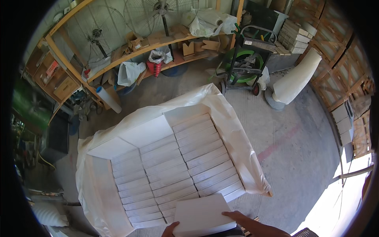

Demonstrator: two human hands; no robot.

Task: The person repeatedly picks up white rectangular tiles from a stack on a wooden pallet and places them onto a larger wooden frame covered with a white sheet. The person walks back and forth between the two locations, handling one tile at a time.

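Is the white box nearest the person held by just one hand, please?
No, the left hand and right hand hold opposite sides of that white box.

No words I can make out rn: red label (pixel 51 68) upper L, tiny blurred print; cardboard box (pixel 66 88) nearby, faint marks; strapping cart's (pixel 258 46) white sticker (pixel 248 42), illegible to me.

White box (pixel 202 213), rectangular and shallow, plain smooth top facing up, held at both sides, slightly angled, at lower middle of view.
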